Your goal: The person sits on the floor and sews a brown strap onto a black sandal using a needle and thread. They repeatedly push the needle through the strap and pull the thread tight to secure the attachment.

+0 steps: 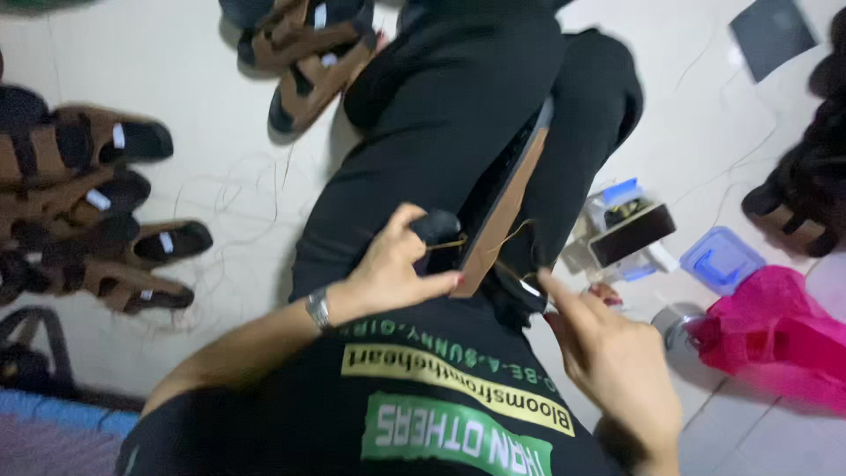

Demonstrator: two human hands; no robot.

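Observation:
I sit on a pale floor with a flat sandal sole [507, 207], brown on one face and black on the edge, resting along my black-trousered leg. My left hand [392, 269] grips the sole's near end, thumb against its corner, next to a black strap loop [436, 226]. My right hand [608, 353] is beside the sole's near end with fingers pinched on what looks like a thin tan thread [507, 236] running to the sole. A watch is on my left wrist.
Several brown-and-black sandals [97, 211] lie on the floor at left, and a pair [308, 53] at the top. At right are a small open box [630, 231], a blue plastic lid [721, 258], a pink bag [771, 339] and more dark sandals [806, 189].

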